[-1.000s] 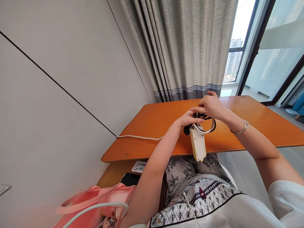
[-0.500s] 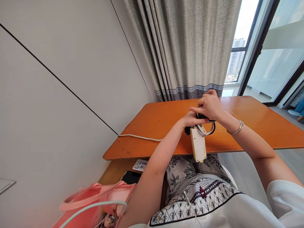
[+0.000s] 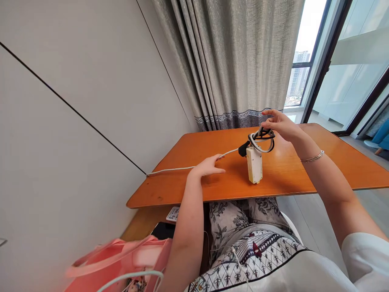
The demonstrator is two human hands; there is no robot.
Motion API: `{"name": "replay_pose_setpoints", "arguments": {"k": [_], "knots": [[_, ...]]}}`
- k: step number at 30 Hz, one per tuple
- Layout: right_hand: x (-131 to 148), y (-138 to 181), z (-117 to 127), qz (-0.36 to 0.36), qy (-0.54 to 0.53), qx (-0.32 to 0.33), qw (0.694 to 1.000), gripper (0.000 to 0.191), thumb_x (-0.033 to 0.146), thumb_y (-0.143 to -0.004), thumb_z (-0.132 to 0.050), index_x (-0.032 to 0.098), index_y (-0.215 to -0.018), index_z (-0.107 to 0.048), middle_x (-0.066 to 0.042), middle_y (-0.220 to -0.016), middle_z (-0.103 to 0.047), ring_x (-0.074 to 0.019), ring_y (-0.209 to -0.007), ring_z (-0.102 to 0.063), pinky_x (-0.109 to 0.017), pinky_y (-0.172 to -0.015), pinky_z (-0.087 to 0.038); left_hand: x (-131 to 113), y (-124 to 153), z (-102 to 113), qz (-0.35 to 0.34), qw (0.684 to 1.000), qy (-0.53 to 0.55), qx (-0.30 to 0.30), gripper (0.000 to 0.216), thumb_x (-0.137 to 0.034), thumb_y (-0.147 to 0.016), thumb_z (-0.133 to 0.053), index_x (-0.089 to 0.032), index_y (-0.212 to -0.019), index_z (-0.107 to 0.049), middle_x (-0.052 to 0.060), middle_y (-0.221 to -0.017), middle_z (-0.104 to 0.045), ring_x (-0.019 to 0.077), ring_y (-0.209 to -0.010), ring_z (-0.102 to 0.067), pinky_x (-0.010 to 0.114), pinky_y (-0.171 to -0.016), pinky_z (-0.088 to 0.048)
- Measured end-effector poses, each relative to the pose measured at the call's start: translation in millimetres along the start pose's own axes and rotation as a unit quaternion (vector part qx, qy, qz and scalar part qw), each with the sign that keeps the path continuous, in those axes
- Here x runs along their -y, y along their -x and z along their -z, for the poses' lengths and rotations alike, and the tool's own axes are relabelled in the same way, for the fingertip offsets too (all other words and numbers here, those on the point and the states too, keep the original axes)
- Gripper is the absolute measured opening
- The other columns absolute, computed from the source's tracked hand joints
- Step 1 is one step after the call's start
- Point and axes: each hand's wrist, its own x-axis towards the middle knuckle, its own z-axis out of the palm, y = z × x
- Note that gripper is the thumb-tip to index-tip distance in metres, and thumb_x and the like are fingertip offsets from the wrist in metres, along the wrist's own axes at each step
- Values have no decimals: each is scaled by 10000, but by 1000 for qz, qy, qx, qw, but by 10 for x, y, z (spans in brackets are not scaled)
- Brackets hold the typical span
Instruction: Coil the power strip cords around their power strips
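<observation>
My right hand (image 3: 278, 125) pinches the top of a coiled bundle of black and white cables (image 3: 261, 140) above the table. Beneath the coil is a white power strip (image 3: 254, 165) with yellowed edges, its long side upright. A black plug (image 3: 243, 149) sticks out at the coil's left. From there a white cord (image 3: 170, 169) runs left across the wood to the wall side. My left hand (image 3: 209, 165) reaches over this cord with thumb and fingers apart; the fingertips are at the cord, and whether they press on it is unclear.
The orange wooden table (image 3: 291, 174) has its front edge just above my lap. At lower left are a pink bag (image 3: 118, 255), a dark phone-like slab (image 3: 164, 230) and a printed white card or box (image 3: 173, 214) on a lower surface. A curtain (image 3: 243, 61) hangs behind the table.
My left hand has left the cable bundle and moved left to the cord on the table. My right hand has shifted slightly right, and the power strip has risen away from my lap.
</observation>
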Motion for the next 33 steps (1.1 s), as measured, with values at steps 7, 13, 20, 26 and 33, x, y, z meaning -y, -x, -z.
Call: {"name": "replay_pose_setpoints", "arguments": {"k": [7,13,20,26,33], "knots": [[-50,-2,114,36,-1,-34,999,462,287,-725,-824,219,-1098,-560,73,-653,-514,-129,-656,-581,-269,-601,-448,225,219,321,238,916,-141,-292,207,-287,-931,-460,-170,-821,-590,186,-1020,-711,368,-1112,-624,538,-968,-412],[109,183,-133,54,48,118,990,398,278,-796,-727,203,-1141,-544,22,-805,-601,-133,-754,-594,-292,-708,-480,-376,-104,628,157,909,-133,-364,254,-261,-980,-347,-170,-1006,-582,166,-1065,-686,338,-1053,-615,469,-883,-419],[285,286,-483,251,267,121,923,123,273,-923,-547,217,-1020,-597,-59,-1001,-661,-235,-1029,-578,-481,-1002,-388,-1160,-423,363,-129,956,78,-252,318,-226,-890,-463,-184,-1178,-593,41,-973,-692,199,-938,-625,328,-846,-462],[254,281,-592,331,328,71,882,83,193,-936,-458,222,-977,-525,-71,-967,-661,-248,-1018,-565,-514,-1062,-337,-1473,-388,65,-240,933,240,-120,604,-657,-969,-304,-160,-970,-647,43,-753,-649,186,-734,-612,314,-702,-486],[242,206,-563,263,401,13,877,89,253,-950,-424,209,-1002,-481,-118,-980,-649,-274,-931,-576,-379,-747,-451,-1433,-246,64,-275,927,137,-213,713,-709,-915,-431,-206,-1420,-455,-2,-740,-663,170,-692,-625,305,-703,-497]]}}
